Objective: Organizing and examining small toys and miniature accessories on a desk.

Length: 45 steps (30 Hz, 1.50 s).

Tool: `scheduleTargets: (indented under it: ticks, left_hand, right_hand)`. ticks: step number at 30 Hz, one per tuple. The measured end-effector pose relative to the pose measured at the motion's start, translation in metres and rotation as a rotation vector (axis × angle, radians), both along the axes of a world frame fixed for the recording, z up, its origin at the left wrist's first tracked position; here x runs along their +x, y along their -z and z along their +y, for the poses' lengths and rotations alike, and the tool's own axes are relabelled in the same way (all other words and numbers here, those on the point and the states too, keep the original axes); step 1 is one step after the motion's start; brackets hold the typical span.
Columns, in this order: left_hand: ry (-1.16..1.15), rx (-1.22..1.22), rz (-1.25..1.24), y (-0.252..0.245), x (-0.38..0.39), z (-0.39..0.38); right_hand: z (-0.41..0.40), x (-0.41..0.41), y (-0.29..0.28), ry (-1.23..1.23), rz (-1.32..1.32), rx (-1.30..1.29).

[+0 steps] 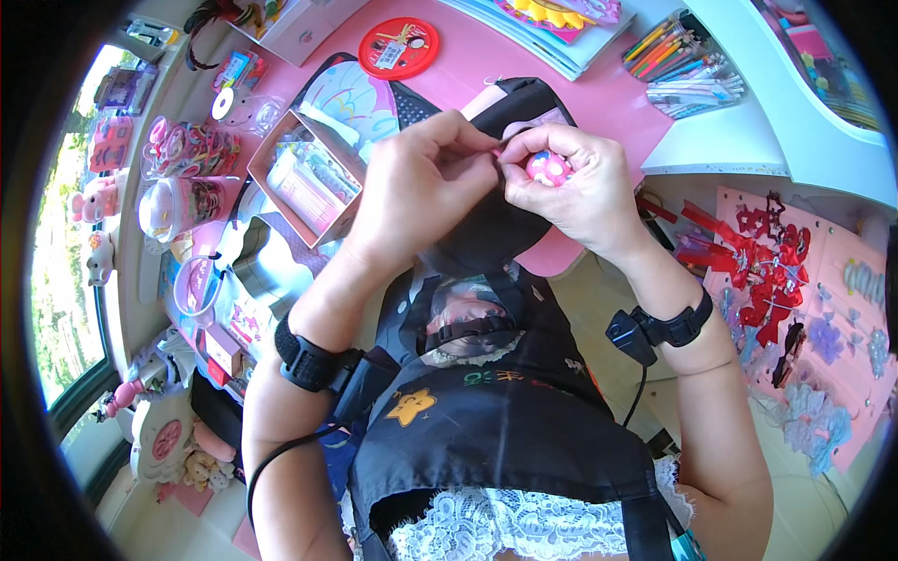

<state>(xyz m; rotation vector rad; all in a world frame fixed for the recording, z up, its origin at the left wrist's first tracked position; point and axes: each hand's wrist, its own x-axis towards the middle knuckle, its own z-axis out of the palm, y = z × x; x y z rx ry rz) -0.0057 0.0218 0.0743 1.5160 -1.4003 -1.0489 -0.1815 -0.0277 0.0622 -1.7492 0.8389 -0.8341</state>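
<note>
My left hand [428, 182] and my right hand [582, 182] meet at the upper middle, fingertips nearly touching. Between the left thumb and fingers is a small pink end, too small to name. A pink round trinket with white and blue patches [548, 168] sits in the curl of my right hand; the pink end appears to lead towards it. Right behind and below the hands lies a black fabric item [484, 224], perhaps a bag. Both forearms wear black straps with small devices.
A pink desk [470, 42] carries a red round lid [398, 48] and an open box of packets [305, 186]. Clear jars of hair ties [189, 151] stand at the left. Pencils [659, 52] fill a holder at the upper right. Red bows [765, 273] hang on a pink board.
</note>
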Motion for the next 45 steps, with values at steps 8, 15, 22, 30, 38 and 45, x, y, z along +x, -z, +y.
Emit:
scheduleTargets:
  ticks: [8, 15, 22, 30, 38, 45]
  left_hand:
    - [0.007, 0.057, 0.174, -0.004, 0.013, -0.006]
    - [-0.002, 0.244, 0.279, -0.006, 0.021, -0.006]
    - [0.118, 0.262, 0.15, -0.012, 0.023, -0.007]
    - [0.12, 0.284, 0.245, -0.015, 0.024, -0.002]
    - [0.073, 0.266, 0.388, -0.007, 0.019, 0.004]
    - [-0.016, 0.337, 0.5, -0.004, 0.018, 0.006]
  right_hand:
    - [0.0, 0.01, -0.003, -0.04, -0.08, -0.048]
    - [-0.008, 0.007, 0.0, -0.057, -0.093, 0.309]
    - [-0.018, 0.001, -0.009, -0.21, 0.002, 0.177]
    - [-0.019, 0.003, -0.01, -0.157, -0.083, 0.283]
    - [-0.013, 0.006, -0.005, -0.109, -0.094, 0.263]
    - [-0.013, 0.008, -0.003, -0.084, -0.173, 0.318]
